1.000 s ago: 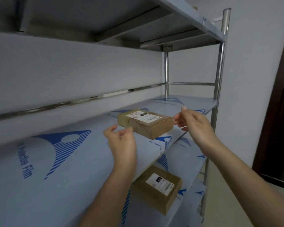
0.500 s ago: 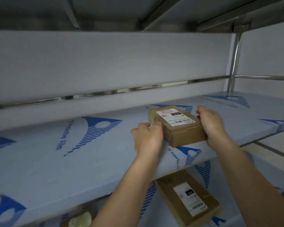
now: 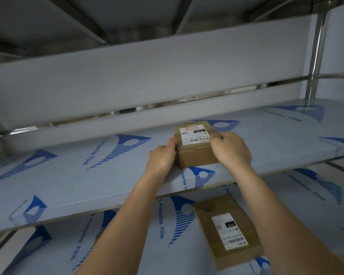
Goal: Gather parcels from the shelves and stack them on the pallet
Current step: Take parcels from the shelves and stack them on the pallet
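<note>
Cardboard parcel [image 3: 195,145], brown with a white shipping label on top, sits on the middle shelf [image 3: 68,175] close to its front edge, and both hands are now closed on it. A second ago the hands were short of the box, fingers spread and apart from its ends; half a second ago they had reached its sides; at this moment the left hand [image 3: 162,158] presses against the parcel's left side with the thumb up near the top corner, and the right hand [image 3: 231,148] wraps the right side with fingers curled over the top edge beside the label. Each grip is therefore narrow, holding the parcel between the two palms. The box appears to rest on the shelf's blue-printed protective film; whether it has lifted clear cannot be told from this view. Judgement: the reach is finished and the pick is secured, so the step in hand is drawing the parcel off the shelf for carrying to the pallet, which is not in view. A second parcel [image 3: 226,233] of the same sort lies flat on the lower shelf [image 3: 127,235], below and slightly right of the held one, untouched, so at least one more collection remains. Possible risk: the film surface looks smooth, and the box could slide if the squeeze slackens.
</note>
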Action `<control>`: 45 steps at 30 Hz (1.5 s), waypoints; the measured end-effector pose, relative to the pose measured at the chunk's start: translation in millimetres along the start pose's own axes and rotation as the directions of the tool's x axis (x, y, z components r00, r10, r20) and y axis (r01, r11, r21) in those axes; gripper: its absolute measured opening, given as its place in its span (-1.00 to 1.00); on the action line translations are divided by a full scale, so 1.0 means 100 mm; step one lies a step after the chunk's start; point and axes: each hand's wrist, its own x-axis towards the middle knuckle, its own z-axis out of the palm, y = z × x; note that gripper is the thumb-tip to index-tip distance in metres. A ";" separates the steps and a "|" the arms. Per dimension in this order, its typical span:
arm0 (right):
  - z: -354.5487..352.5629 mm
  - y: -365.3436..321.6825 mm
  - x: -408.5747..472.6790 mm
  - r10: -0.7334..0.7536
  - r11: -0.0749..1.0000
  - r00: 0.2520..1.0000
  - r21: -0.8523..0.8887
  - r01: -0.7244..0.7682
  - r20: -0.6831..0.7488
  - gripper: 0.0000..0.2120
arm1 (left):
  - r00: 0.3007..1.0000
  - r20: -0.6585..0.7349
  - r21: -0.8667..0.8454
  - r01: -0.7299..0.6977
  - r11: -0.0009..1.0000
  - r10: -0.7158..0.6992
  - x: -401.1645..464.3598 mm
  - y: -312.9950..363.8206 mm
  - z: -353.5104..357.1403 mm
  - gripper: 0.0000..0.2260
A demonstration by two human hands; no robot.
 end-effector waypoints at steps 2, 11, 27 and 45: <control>-0.03 0.00 -0.06 -0.026 0.995 0.999 0.093 0.023 0.033 -0.66 | 1.000 -0.014 -0.084 -0.018 0.996 0.017 -0.05 0.02 -0.02 -0.54; -0.12 -0.29 -0.66 -0.168 0.781 0.974 0.624 0.035 0.155 -0.74 | 0.995 -0.072 -0.503 -0.100 0.859 0.073 -0.58 -0.17 -0.26 -0.72; 1.25 -2.06 -3.27 -0.507 0.751 0.548 0.653 -0.097 0.665 -0.56 | 0.862 -0.403 -0.597 0.008 0.802 -0.309 -2.46 -2.01 -2.92 -0.49; 2.50 -3.36 -7.32 -0.558 0.826 -0.224 0.561 -0.060 0.799 -0.11 | 0.281 -0.667 -0.708 0.047 0.704 -0.690 -5.31 -4.35 -4.83 -0.44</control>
